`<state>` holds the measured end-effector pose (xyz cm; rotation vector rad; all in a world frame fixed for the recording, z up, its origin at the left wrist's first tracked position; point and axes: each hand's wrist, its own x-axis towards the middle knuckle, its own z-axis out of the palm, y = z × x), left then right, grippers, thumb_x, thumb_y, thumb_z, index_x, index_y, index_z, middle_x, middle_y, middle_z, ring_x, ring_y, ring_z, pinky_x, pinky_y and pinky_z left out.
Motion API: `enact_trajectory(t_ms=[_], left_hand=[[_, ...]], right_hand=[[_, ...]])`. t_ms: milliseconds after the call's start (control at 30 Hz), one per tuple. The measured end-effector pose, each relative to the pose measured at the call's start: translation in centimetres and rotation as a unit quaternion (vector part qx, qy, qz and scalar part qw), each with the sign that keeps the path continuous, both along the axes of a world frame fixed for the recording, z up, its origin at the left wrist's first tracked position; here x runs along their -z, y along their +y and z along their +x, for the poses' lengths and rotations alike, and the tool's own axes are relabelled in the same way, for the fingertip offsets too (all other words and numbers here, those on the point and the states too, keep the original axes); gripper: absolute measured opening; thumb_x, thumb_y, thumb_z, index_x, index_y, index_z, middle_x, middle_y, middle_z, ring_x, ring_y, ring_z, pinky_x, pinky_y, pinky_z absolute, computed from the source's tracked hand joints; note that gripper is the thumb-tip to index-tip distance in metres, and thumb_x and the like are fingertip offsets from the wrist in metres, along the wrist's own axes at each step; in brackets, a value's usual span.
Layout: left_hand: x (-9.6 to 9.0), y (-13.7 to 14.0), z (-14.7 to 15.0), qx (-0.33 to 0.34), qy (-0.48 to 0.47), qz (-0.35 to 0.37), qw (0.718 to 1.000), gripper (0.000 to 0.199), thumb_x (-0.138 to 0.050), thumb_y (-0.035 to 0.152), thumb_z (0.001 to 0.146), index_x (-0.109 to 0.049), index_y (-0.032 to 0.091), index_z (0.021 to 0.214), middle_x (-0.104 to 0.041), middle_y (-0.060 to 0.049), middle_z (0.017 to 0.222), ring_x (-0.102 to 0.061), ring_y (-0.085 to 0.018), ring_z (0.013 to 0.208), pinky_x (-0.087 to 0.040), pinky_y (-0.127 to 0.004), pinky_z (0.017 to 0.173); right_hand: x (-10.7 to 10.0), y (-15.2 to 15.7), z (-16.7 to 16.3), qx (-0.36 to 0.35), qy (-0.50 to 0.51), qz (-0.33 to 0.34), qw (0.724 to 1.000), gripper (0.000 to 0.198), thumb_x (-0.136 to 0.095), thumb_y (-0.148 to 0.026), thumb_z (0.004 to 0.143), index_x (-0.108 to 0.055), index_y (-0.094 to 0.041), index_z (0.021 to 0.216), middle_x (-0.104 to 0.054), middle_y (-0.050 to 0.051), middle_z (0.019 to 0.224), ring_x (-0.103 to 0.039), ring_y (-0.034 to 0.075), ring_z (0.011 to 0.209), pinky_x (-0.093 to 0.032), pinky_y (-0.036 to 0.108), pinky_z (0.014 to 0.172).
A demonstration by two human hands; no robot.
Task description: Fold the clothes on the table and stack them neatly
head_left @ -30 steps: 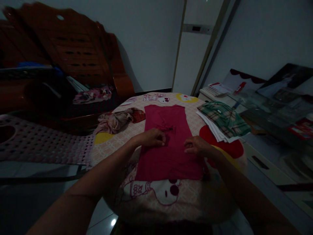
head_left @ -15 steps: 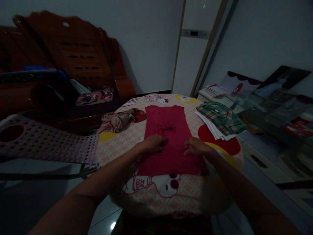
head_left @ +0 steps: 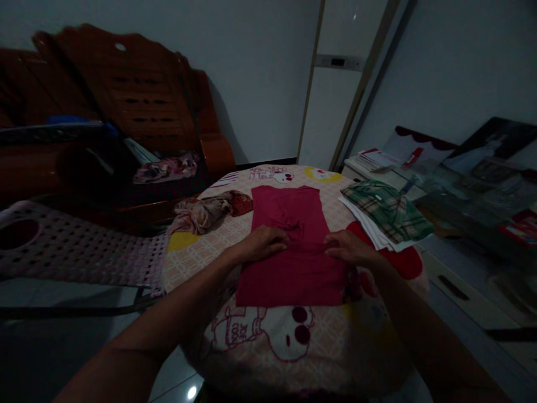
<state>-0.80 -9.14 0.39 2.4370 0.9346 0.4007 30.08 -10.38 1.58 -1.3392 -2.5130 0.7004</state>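
A dark red garment lies flat and lengthwise on a round table covered with a patterned cloth. My left hand rests on the garment's left side near its middle, fingers curled onto the fabric. My right hand lies at the garment's right edge at about the same height, fingers bent on the cloth. A small wrinkle sits in the fabric between and just beyond the two hands. Whether either hand pinches the fabric is unclear in the dim light.
A crumpled pinkish cloth lies left of the garment. A folded green plaid stack sits at the table's right. A wooden bench with clutter stands to the left, a perforated plastic chair nearer, and a low cluttered cabinet on the right.
Both hands have slid a little farther up the garment and slightly apart. The view has shifted a bit. The garment stays flat in place.
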Motion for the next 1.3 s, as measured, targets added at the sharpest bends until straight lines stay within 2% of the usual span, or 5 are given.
enact_trajectory(t_ms=[233,467,900,1100,1300], left_hand=[[-4.1,8.3,-1.7,-0.081,-0.004,0.113,0.99,0.02,-0.055,0.031,0.094,-0.071,0.019,0.097,-0.073,-0.005,0.095,-0.064,-0.018,0.086,-0.044,-0.026,0.079],[-1.1,15.8,-1.3,-0.135,0.066,0.113,0.982,0.02,-0.057,0.026,0.09,-0.073,0.018,0.099,-0.074,-0.006,0.095,-0.065,-0.019,0.086,-0.044,-0.026,0.077],[-2.4,20.1,-1.8,-0.111,0.053,0.114,0.986,0.021,-0.058,0.03,0.09,-0.075,0.02,0.097,-0.073,-0.005,0.088,-0.063,-0.018,0.085,-0.043,-0.027,0.083],[1.2,20.7,-0.1,-0.223,0.153,0.146,0.952,0.024,-0.056,0.029,0.092,-0.073,0.019,0.106,-0.072,-0.01,0.107,-0.063,-0.025,0.105,-0.046,-0.033,0.092],[4.5,16.8,0.8,-0.181,0.084,0.169,0.965,0.037,-0.046,0.029,0.098,-0.063,0.018,0.13,-0.061,-0.013,0.137,-0.054,-0.024,0.128,-0.038,-0.037,0.111]], right_hand=[[-4.6,8.9,-2.1,0.05,-0.039,0.156,0.986,0.011,-0.066,-0.02,0.083,-0.075,-0.02,0.09,-0.073,0.005,0.083,-0.064,0.02,0.079,-0.043,0.029,0.073],[-2.8,16.5,-5.1,0.102,-0.154,0.19,0.964,0.017,-0.069,-0.02,0.083,-0.078,-0.022,0.097,-0.076,0.008,0.101,-0.067,0.026,0.098,-0.046,0.032,0.079],[-3.4,20.0,-5.6,0.113,-0.195,0.218,0.95,0.021,-0.067,-0.019,0.084,-0.078,-0.02,0.101,-0.075,0.011,0.107,-0.065,0.029,0.105,-0.047,0.036,0.086],[0.8,20.5,-6.8,0.111,-0.226,0.2,0.947,0.033,-0.049,-0.02,0.096,-0.071,-0.016,0.12,-0.071,0.017,0.115,-0.063,0.029,0.109,-0.045,0.038,0.091],[4.9,17.5,-6.9,0.101,-0.166,0.237,0.952,0.036,-0.043,-0.021,0.098,-0.065,-0.014,0.127,-0.061,0.019,0.135,-0.053,0.03,0.126,-0.037,0.042,0.108]])
